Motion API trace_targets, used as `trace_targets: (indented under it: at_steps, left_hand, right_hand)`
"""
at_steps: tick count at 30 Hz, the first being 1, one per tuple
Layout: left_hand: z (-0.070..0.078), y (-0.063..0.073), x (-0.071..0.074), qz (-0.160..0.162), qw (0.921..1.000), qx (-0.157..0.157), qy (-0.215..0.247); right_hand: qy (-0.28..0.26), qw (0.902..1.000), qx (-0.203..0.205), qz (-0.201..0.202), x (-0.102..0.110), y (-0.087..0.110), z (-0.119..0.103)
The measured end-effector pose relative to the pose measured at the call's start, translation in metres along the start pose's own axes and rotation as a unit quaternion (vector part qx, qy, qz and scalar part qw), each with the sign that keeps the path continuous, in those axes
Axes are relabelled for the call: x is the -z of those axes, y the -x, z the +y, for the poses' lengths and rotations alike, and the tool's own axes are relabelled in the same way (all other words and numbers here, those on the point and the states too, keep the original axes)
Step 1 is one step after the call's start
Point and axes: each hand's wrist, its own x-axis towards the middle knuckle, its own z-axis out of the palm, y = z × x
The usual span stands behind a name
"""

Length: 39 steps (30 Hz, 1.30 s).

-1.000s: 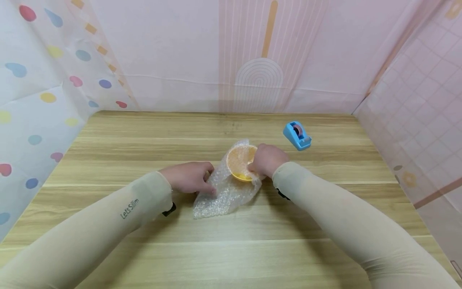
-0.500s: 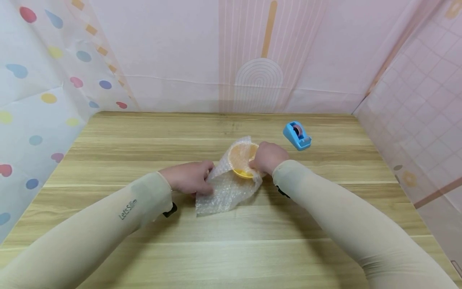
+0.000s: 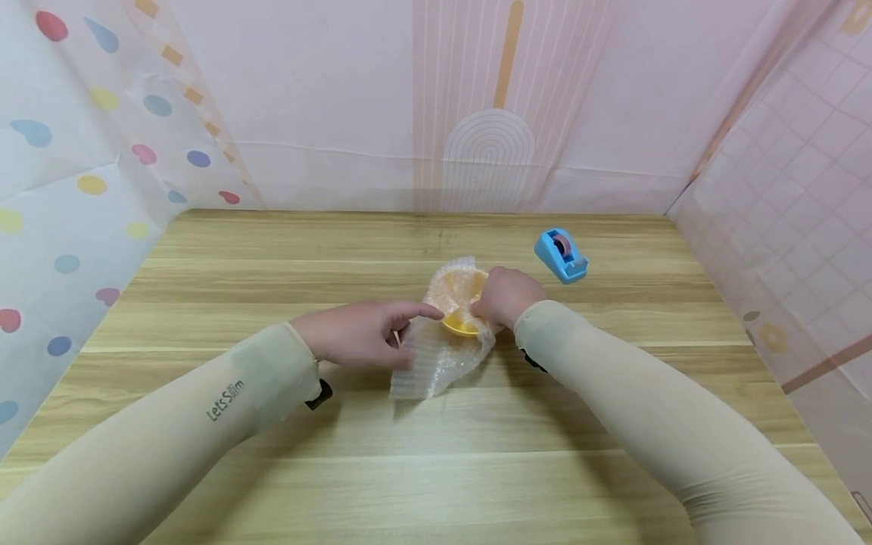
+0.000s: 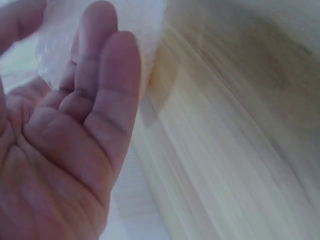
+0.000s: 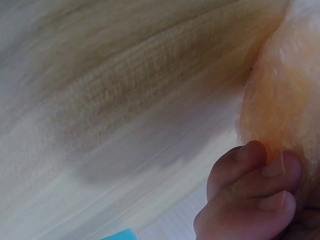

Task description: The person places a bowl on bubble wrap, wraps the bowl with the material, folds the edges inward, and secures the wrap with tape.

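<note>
A yellow bowl sits in the middle of the table, partly covered by a clear sheet of bubble wrap. My right hand grips the bowl's right rim together with the wrap; in the right wrist view its curled fingers press against wrap over the orange-looking wall. At the left side is my left hand, index finger stretched to the wrap at the near-left rim, thumb lower by the loose sheet. Its fingers look nearly straight in the left wrist view, bubble wrap behind them. The bowl's right side is hidden.
A blue tape dispenser with a roll of tape stands behind and to the right of the bowl. The wooden table ends at a patterned cloth backdrop behind and on both sides.
My left hand has moved right, folding the wrap's left part in over the bowl, and its index finger has straightened. The loose sheet has shifted right. My right hand keeps its place.
</note>
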Motion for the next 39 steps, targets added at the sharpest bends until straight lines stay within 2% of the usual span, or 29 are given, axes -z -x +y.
trace_targets:
  at_steps: [4, 6, 9, 12, 17, 20, 22, 26, 29, 33, 37, 39]
  left_hand:
    - [0.001, 0.001, 0.001, -0.042, 0.9987, -0.028, 0.003]
    - [0.001, 0.0, -0.001, -0.04, 0.9983, -0.036, -0.024]
    - [0.002, -0.005, -0.006, 0.016, 0.9927, -0.067, -0.099]
    - [0.005, -0.01, -0.012, 0.088, 0.9755, -0.096, -0.177]
    - [0.01, -0.017, -0.017, 0.142, 0.9557, -0.12, -0.228]
    - [0.009, -0.022, -0.017, 0.165, 0.9501, -0.138, -0.227]
    - [0.008, -0.025, -0.017, 0.179, 0.9496, -0.146, -0.212]
    - [0.005, -0.031, -0.015, 0.192, 0.9561, -0.152, -0.16]
    - [0.006, -0.036, -0.015, 0.196, 0.9621, -0.141, -0.127]
    - [0.009, -0.044, -0.016, 0.214, 0.9653, -0.109, -0.102]
    - [0.011, -0.051, -0.018, 0.232, 0.9657, -0.071, -0.091]
    - [0.012, -0.054, -0.019, 0.241, 0.9634, -0.063, -0.1]
  right_hand:
    - [0.003, 1.0, 0.001, -0.001, 0.001, 0.001, 0.0]
    - [0.004, 1.0, 0.002, -0.003, 0.001, 0.0, 0.0]
    - [0.004, 0.9999, 0.001, -0.009, 0.001, -0.001, 0.0]
    - [0.006, 0.9999, 0.0, -0.015, 0.002, -0.003, 0.0]
    - [0.011, 0.9998, -0.001, -0.015, 0.002, -0.004, 0.0]
    - [0.013, 0.9998, 0.0, -0.012, 0.001, -0.005, 0.0]
    - [0.013, 0.9999, 0.001, -0.011, 0.001, -0.006, -0.001]
    - [0.012, 0.9998, 0.0, -0.015, 0.001, -0.006, -0.001]
    - [0.012, 0.9998, 0.0, -0.018, 0.001, -0.006, -0.001]
    - [0.014, 0.9998, 0.003, -0.016, 0.0, -0.006, -0.001]
    - [0.012, 0.9998, 0.011, -0.011, 0.001, -0.005, 0.0]
    - [0.013, 0.9997, 0.02, -0.003, 0.001, -0.004, 0.001]
